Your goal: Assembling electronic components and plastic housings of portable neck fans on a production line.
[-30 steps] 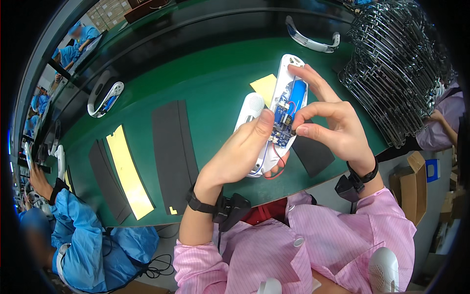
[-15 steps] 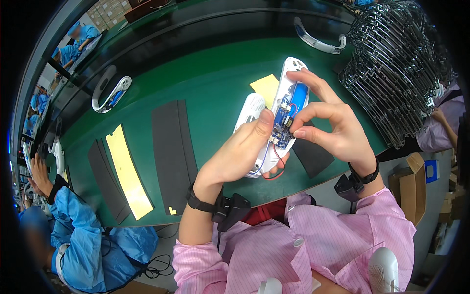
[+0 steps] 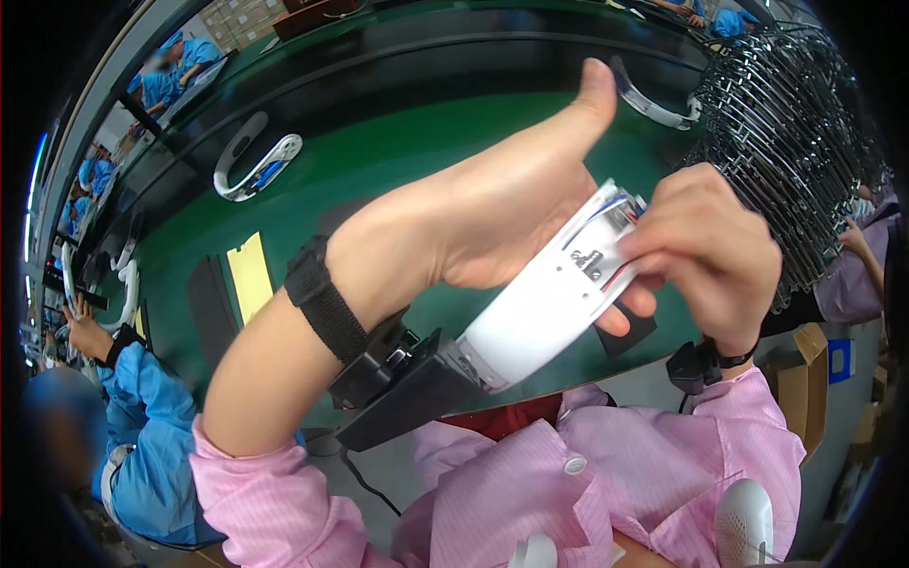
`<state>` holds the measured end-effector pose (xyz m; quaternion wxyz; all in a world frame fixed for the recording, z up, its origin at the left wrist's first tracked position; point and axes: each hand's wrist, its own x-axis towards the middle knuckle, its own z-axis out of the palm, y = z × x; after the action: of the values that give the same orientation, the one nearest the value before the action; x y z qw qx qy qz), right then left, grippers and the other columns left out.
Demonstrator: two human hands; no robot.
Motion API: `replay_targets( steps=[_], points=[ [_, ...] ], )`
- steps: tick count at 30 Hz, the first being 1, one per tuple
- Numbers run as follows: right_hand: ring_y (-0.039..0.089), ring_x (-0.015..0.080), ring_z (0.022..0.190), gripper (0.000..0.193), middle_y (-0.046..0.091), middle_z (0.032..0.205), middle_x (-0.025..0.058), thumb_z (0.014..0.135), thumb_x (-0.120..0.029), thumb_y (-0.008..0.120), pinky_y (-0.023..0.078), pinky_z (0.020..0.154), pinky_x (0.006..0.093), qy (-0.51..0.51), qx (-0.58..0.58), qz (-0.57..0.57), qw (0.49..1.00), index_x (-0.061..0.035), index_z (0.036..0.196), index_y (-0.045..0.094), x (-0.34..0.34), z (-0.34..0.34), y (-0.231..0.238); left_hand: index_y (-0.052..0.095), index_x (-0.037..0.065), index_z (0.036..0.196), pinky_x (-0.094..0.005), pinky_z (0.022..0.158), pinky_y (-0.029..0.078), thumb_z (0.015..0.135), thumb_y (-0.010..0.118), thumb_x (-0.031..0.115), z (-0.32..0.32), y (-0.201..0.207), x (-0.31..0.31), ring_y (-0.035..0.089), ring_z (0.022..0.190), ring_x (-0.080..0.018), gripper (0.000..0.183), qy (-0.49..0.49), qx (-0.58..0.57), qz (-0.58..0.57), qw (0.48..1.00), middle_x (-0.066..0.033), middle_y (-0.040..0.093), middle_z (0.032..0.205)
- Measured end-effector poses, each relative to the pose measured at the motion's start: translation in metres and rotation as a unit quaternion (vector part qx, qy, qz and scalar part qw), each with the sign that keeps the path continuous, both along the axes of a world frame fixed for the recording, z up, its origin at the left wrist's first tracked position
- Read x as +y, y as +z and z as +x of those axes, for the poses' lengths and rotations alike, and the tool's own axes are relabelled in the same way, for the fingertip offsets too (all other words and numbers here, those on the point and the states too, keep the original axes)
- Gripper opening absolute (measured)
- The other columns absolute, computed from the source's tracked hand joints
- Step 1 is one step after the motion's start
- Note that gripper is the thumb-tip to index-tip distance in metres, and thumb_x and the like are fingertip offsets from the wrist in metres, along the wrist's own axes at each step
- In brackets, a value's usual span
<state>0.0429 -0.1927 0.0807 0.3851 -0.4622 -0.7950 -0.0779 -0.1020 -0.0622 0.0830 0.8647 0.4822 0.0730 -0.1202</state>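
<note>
A curved white plastic housing (image 3: pixel 530 327) lies tilted across my left hand (image 3: pixel 511 213). The palm is behind it, the thumb stretches up and away, and fingertips show past its right edge. Its outer face, with a small cut-out and a few holes, is turned up, so the circuit board inside is hidden. At the upper right edge, my right hand (image 3: pixel 710 251) has its fingers pinched together, slightly blurred, beside thin red and dark wires (image 3: pixel 617 281). What exactly sits between those fingertips is hidden.
Another white curved housing (image 3: pixel 270 170) lies at the back left, one more (image 3: pixel 653 106) at the back right. A yellow strip (image 3: pixel 250 279) and dark strips (image 3: pixel 210 308) lie left. Black metal frames (image 3: pixel 791 151) are piled right. A co-worker in blue (image 3: pixel 151 426) works at left.
The housing has been turned over, from its open side with board and blue battery to its white outer face. My left forearm swung up and across; my right hand shifted right to the housing's edge.
</note>
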Motion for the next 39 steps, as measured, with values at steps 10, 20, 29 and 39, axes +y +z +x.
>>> replay_targets(
  steps=[10,20,29,39],
  points=[
    [0.056,0.0114,0.067,0.011,0.061,0.072,0.0069,0.081,-0.004,0.061,0.044,0.063,0.0236,-0.075,0.303,-0.159,0.937,0.0041,0.086,0.068,0.008,0.013,-0.047,0.012,0.005,0.142,-0.0305,0.079,0.048,0.071,0.070,-0.002,-0.095,-0.050,-0.012,0.060,0.090,-0.0186,0.092,0.166,-0.066,0.205,0.962,-0.0137,0.053,0.112],
    [0.055,0.0126,0.081,0.012,0.060,0.091,0.0064,0.081,-0.006,0.063,0.044,0.070,0.0235,0.015,0.301,-0.192,0.934,0.0009,0.088,0.069,0.028,0.019,-0.070,0.032,0.002,0.113,-0.0315,0.076,0.050,0.085,0.053,-0.004,-0.122,-0.121,-0.053,0.059,0.093,-0.0216,0.035,0.434,-0.153,0.366,0.809,-0.0190,0.049,0.114],
    [0.058,0.0157,0.091,0.012,0.059,0.107,0.0100,0.083,-0.008,0.060,0.048,0.080,0.0273,0.050,0.299,-0.178,0.936,-0.0002,0.089,0.066,0.039,-0.003,-0.064,0.031,-0.002,0.115,-0.0288,0.082,0.049,0.083,0.052,-0.010,-0.128,-0.114,-0.056,0.058,0.098,-0.0189,0.039,0.470,-0.173,0.420,0.757,-0.0180,0.054,0.109],
    [0.063,0.0196,0.076,0.008,0.059,0.084,0.0116,0.084,0.001,0.056,0.050,0.069,0.0283,0.143,0.381,-0.192,0.893,0.0054,0.089,0.061,0.029,-0.010,-0.071,0.043,-0.002,0.107,-0.0305,0.082,0.049,0.080,0.060,-0.003,-0.154,-0.092,-0.035,0.061,0.092,-0.0170,0.032,0.449,-0.166,0.450,0.754,-0.0142,0.061,0.100]
  ],
)
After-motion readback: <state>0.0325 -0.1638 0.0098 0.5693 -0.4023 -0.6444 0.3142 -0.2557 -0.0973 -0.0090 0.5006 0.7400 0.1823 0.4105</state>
